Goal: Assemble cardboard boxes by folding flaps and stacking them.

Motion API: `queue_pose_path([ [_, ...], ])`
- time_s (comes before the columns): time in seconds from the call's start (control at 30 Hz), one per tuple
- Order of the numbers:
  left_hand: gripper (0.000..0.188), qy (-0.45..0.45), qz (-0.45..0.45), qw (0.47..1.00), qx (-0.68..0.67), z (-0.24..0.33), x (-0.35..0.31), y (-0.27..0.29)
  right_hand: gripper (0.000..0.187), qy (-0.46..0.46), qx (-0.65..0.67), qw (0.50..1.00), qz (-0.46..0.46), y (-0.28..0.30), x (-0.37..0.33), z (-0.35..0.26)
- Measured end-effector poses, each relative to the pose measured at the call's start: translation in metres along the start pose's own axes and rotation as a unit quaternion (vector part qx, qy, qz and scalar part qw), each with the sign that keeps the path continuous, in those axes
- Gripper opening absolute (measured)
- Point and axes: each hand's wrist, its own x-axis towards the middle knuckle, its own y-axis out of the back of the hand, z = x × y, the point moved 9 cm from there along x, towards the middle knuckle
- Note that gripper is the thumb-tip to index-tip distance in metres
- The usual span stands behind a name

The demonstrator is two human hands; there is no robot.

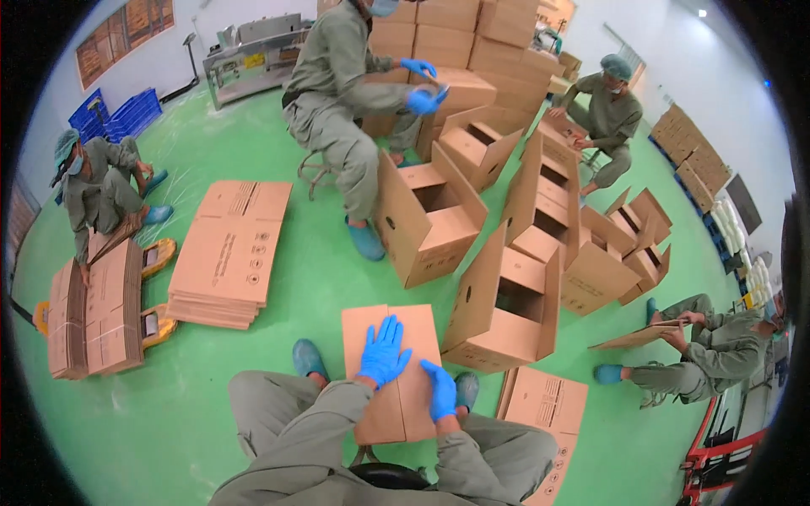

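Between my knees stands a brown cardboard box (371,422), its two top flaps folded down and meeting in a seam. My left hand (385,352), in a blue glove, lies flat on the top with its fingers stretched out. My right hand (440,390), gloved in blue too, rests along the right edge of the box, fingers extended and the thumb toward the top. Neither hand grips anything that I can see. Close by on the right stands a carton (483,325) with its upper flaps raised. Flat cardboard sheets (550,403) lie beside my right leg.
A stack of flattened cartons (228,244) lies to the left, near strapped bundles (116,304) on a yellow pallet jack (159,325). Several open boxes (430,215) stand ahead. Co-workers sit around: one (337,110) ahead, one (612,114) far right, one (717,346) right, one (105,181) left.
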Motion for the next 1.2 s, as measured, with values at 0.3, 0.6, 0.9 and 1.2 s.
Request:
queue_pose_path([
  [0.3,0.075,-0.04,-0.023,0.998,0.046,0.004,-0.007,0.007,0.028,-0.02,-0.345,0.791,-0.505,-0.057,-0.103,0.052],
  [0.6,0.072,0.005,-0.113,0.994,0.009,0.035,-0.098,0.013,0.035,-0.135,-0.407,0.827,-0.365,-0.039,-0.103,0.076],
  [0.9,0.087,0.084,-0.1,0.984,-0.117,0.03,-0.133,0.022,0.039,-0.09,-0.4,0.847,-0.338,-0.036,-0.111,0.04],
  [1.2,0.111,0.286,-0.032,0.906,-0.309,-0.049,-0.164,-0.019,0.023,0.128,-0.632,0.731,-0.224,-0.074,-0.149,-0.023],
])
